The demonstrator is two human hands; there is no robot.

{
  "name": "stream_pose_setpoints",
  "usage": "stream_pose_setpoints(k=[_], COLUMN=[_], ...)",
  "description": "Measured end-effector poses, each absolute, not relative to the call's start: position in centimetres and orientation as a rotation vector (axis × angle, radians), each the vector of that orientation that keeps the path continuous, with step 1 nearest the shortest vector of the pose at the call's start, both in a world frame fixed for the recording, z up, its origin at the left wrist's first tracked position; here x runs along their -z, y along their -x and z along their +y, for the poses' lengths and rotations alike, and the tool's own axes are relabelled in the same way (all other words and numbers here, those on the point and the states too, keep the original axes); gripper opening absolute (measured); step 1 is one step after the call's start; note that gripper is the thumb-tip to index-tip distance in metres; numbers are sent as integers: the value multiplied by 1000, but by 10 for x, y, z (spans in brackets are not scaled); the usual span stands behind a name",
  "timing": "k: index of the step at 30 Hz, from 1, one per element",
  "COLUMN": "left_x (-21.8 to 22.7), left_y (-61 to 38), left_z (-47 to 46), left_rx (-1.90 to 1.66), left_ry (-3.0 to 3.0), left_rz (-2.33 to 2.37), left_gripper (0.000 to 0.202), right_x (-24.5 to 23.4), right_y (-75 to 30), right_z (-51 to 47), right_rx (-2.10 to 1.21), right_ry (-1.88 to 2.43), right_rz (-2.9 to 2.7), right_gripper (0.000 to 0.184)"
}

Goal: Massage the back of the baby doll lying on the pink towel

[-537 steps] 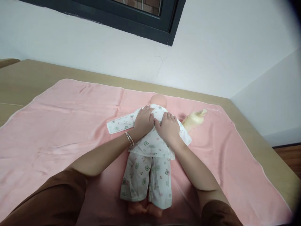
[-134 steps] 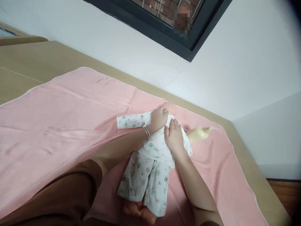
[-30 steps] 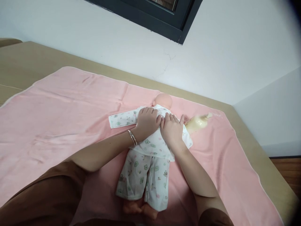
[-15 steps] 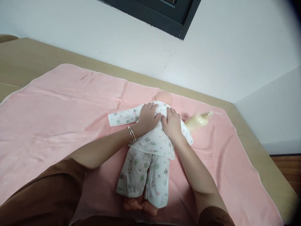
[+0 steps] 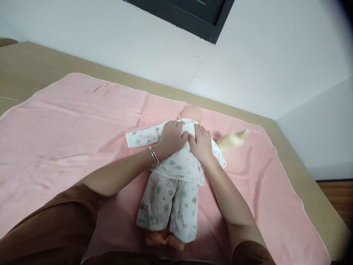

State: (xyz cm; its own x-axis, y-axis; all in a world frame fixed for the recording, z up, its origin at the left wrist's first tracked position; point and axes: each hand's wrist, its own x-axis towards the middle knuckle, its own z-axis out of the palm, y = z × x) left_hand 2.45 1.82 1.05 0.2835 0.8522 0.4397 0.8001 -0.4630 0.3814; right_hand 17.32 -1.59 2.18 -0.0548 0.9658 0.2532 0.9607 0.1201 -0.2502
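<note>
A baby doll point(image 5: 191, 113) lies face down, its head toward the wall and its bare feet toward me. It wears a white printed top point(image 5: 176, 165) and matching trousers point(image 5: 158, 202). My left hand point(image 5: 173, 138) rests flat on the left of its upper back, fingers stretched out. On the right of the back lies my right hand point(image 5: 202, 145), also flat, with the two thumbs close together. Neither hand grips anything. The left sleeve of the top stretches out sideways. Beside the right sleeve lies a pale yellow bottle point(image 5: 233, 141) with a pump top.
Under the doll a pink blanket point(image 5: 82, 121) with several creases covers much of the wooden table point(image 5: 55, 60). Behind it stands a white wall point(image 5: 165, 48) with a dark-framed opening point(image 5: 190, 22). The table's right edge runs down the right side.
Both hands stay on the doll's back, nearly unmoved. The whole view has shifted very slightly.
</note>
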Motion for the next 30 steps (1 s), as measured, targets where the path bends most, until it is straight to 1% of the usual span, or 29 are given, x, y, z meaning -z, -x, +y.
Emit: stream_pose_setpoints(k=[15,21,26,30], left_x=[-18,-15,-6,-5], left_y=[-24,-24,-23,-22], left_z=[13,15,25,32], left_rx=[-867,-883,-991,-917], left_ry=[-2436,-2439,-2401,-2383], left_rz=[1689,1712,1546,1477], left_gripper=[27,28,36,48], right_x=[-19,-20,-22,-24], right_y=[-180,-183,-179,-177], right_z=[-5,-2,-5,-7], right_rx=[-54,-73,-14,38], right_ry=[1801,1776,1775,1761], right_rz=[-2128,-2159,-2161,-2155], right_gripper=[57,58,56,53])
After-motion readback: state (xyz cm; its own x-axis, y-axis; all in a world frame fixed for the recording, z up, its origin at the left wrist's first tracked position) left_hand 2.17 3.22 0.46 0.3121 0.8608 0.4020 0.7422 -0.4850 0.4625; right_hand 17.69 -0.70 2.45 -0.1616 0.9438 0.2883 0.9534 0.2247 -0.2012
